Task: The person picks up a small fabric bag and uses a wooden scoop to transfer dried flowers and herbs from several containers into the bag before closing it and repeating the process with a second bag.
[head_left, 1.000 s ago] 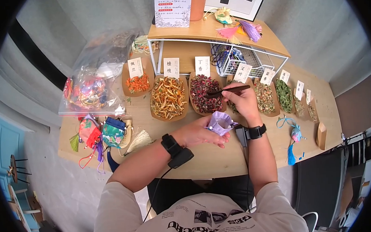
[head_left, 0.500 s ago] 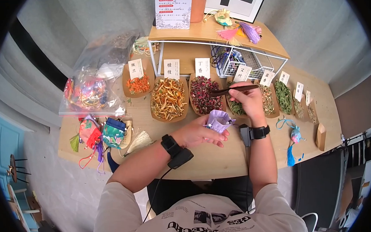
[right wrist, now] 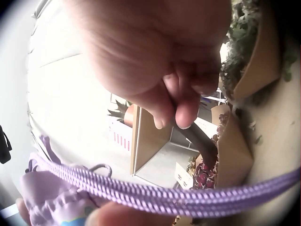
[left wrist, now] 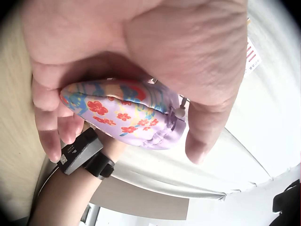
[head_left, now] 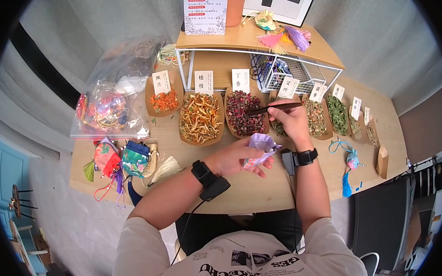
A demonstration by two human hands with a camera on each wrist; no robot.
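My left hand (head_left: pixel 232 160) holds a lilac drawstring pouch (left wrist: pixel 124 115) printed with red flowers; its gathered mouth tilts toward my right hand in the head view. In the left wrist view the pouch lies between thumb and fingers. My right hand (head_left: pixel 295 121) pinches a dark brown scoop (head_left: pixel 279 106) between thumb and fingers. The scoop's far end dips among dried dark-red buds (head_left: pixel 242 122) in a brown paper tray, and the right wrist view shows it at the buds too. Purple cord (right wrist: pixel 155 195) crosses that view in front of the pouch.
Trays of orange petals (head_left: pixel 164 101), yellow-brown strips (head_left: pixel 200 116) and green leaves (head_left: pixel 338 113) line the table, with label cards. Finished pouches (head_left: pixel 136 157) lie left, a blue-tasselled one (head_left: pixel 352 161) right. Behind stand a wooden riser (head_left: pixel 256 41) and a plastic bag (head_left: pixel 112 103).
The pouch has tipped over, showing more of its floral side. My right hand shifted right, then back left, with the scoop's end staying over the red buds.
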